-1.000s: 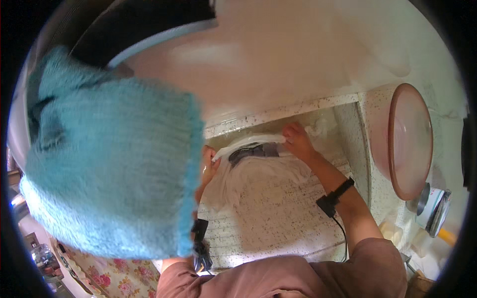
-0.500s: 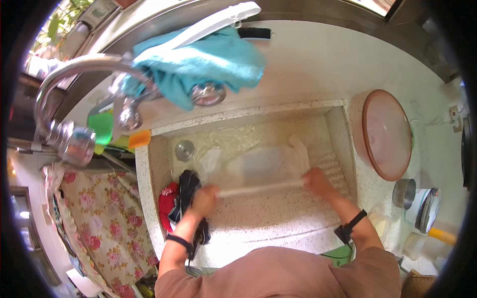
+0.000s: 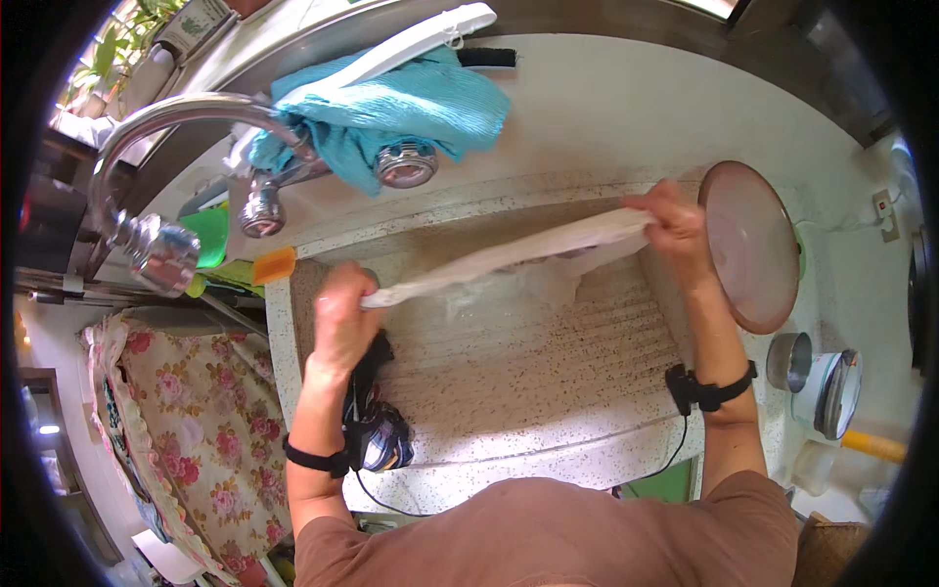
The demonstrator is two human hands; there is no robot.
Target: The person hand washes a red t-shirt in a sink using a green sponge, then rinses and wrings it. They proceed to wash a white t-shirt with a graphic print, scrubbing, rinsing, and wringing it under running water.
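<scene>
A wet white cloth (image 3: pixel 509 254), perhaps a garment, is stretched in the air between my two hands above a speckled stone sink (image 3: pixel 509 391) with washboard ridges. My left hand (image 3: pixel 340 313) is closed on its left end near the sink's left wall. My right hand (image 3: pixel 675 227) grips the other end, higher up at the sink's far right, beside the plastic basin. The cloth's lower part hangs toward the sink and hides some of its back. Beneath my left forearm, dark clothing (image 3: pixel 383 430) lies bunched along the sink's left side.
A chrome faucet (image 3: pixel 164 256) arches at the far left, with a turquoise cloth (image 3: pixel 421 108) and white hanger (image 3: pixel 411 49) draped over it. An orange block (image 3: pixel 274 265) sits on the left rim. A brown-rimmed basin (image 3: pixel 748 249), metal cup (image 3: pixel 788 362) and tub (image 3: pixel 827 396) stand right.
Both hands have lifted the white cloth up and away from me, out of the sink's bottom. My left hand has shifted left, my right hand further back and right.
</scene>
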